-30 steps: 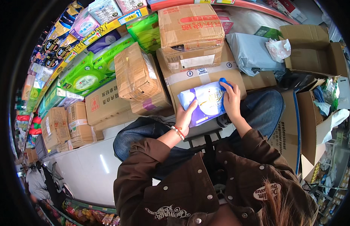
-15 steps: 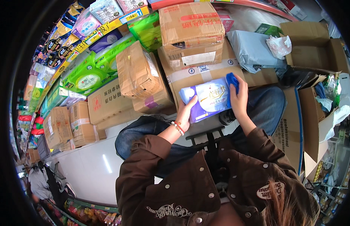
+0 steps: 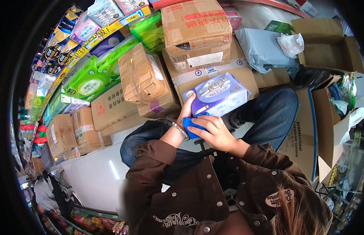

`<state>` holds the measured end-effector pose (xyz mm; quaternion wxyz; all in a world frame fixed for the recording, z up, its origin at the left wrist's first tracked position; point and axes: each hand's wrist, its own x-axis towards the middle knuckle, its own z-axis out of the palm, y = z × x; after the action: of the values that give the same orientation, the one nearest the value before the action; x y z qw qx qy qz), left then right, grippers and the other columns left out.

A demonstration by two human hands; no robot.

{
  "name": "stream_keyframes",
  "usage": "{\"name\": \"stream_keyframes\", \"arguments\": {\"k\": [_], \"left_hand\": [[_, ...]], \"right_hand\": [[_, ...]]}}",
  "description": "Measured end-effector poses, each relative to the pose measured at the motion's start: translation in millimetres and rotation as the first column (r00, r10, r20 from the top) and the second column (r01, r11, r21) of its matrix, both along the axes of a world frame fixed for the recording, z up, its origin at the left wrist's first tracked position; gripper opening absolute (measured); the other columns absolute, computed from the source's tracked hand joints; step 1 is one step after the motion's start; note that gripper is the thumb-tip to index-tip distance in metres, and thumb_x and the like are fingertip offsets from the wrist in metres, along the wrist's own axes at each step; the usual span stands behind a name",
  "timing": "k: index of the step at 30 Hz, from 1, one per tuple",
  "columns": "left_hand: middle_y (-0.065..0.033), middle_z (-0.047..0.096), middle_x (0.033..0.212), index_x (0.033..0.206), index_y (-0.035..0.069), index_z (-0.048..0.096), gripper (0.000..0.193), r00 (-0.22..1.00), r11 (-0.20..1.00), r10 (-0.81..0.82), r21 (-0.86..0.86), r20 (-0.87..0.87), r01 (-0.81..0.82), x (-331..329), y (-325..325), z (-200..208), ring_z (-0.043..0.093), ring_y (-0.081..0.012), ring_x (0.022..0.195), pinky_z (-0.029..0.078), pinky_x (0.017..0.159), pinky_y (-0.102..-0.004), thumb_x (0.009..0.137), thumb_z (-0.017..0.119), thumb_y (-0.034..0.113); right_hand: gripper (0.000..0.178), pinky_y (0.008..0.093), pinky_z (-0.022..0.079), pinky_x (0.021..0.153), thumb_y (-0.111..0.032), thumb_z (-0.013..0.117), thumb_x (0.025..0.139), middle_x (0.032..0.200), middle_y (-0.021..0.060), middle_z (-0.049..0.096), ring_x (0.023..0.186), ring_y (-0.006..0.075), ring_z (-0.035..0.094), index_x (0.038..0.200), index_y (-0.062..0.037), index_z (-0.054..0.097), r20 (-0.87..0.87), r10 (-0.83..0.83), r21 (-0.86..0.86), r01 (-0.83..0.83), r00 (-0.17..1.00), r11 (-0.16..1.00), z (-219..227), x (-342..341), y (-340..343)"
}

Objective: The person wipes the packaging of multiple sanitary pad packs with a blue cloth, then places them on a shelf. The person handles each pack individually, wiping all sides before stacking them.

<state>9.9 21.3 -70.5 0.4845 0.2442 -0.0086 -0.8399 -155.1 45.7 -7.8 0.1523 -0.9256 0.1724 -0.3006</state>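
A purple and lilac soft plastic pack [image 3: 222, 94] is tilted above my lap, in front of a large carton. My left hand [image 3: 186, 109] grips its left end, with the thumb on the upper face. Bunched under the fingers of my right hand [image 3: 216, 132] is a blue cloth [image 3: 192, 127], at the pack's near left corner. The cloth touches or nearly touches the pack's near side; the exact contact is hidden by the fingers. A beaded bracelet [image 3: 180, 130] circles my left wrist.
Taped cardboard boxes [image 3: 144, 74] stand in front of me, with a taller carton [image 3: 195, 27] stacked behind. A grey plastic parcel [image 3: 264, 49] lies to the right, near open cartons [image 3: 323, 43]. Shelves with green packs [image 3: 88, 84] line the left. A person [image 3: 46, 192] is at the lower left.
My right hand and the cloth have moved from the pack's right end to its near left corner. The pack has turned, so its right end side now shows.
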Motion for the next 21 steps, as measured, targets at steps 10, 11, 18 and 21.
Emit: {"name": "stream_keyframes", "arguments": {"k": [10,11,18,21], "left_hand": [[-0.0093,0.061,0.127,0.133,0.005,0.049,0.044,0.958,0.975,0.176,0.095,0.228,-0.202,3.8,4.2,-5.9,0.061,-0.0207,0.114,0.053,0.093,-0.0385,0.100,0.055,0.032],[-0.0089,0.061,0.126,0.133,0.005,0.049,0.043,0.942,0.975,0.174,0.081,0.287,-0.205,-1.7,2.9,5.5,0.061,-0.0194,0.113,0.055,0.090,-0.0379,0.099,0.056,0.031],[-0.0145,0.056,0.119,0.130,-0.002,0.036,0.068,0.158,0.731,0.667,-0.681,0.728,0.054,-10.2,11.3,26.6,0.058,-0.0207,0.109,0.048,0.093,-0.0332,0.081,0.077,0.021],[-0.0191,0.057,0.118,0.132,0.002,0.036,0.074,-0.044,0.725,0.669,-0.638,0.742,0.259,-8.7,10.5,27.5,0.063,-0.0301,0.105,0.051,0.088,-0.0374,0.075,0.081,0.016]], "right_hand": [[0.047,0.0378,0.045,0.096,0.015,0.058,0.073,0.117,0.0161,0.056,0.111,0.0332,0.054,0.116,-0.0041,0.061,0.133,-0.631,0.167,0.611,0.764,0.774,-9.1,-71.9,-76.0],[0.047,0.0382,0.045,0.096,0.015,0.057,0.073,0.116,0.0167,0.055,0.110,0.0338,0.053,0.116,-0.0039,0.061,0.168,-0.681,0.213,0.648,0.713,0.731,-14.5,-87.0,-84.9],[0.036,0.0359,0.042,0.098,0.007,0.057,0.084,0.117,0.0136,0.055,0.111,0.0273,0.053,0.120,-0.0006,0.057,0.302,-0.741,0.456,0.591,0.600,0.665,16.7,-77.9,-88.8],[0.045,0.0386,0.044,0.097,0.012,0.056,0.074,0.117,0.0160,0.056,0.109,0.0325,0.055,0.117,-0.0016,0.060,0.355,-0.542,0.219,0.496,0.762,0.840,44.0,-47.5,-74.0]]}}
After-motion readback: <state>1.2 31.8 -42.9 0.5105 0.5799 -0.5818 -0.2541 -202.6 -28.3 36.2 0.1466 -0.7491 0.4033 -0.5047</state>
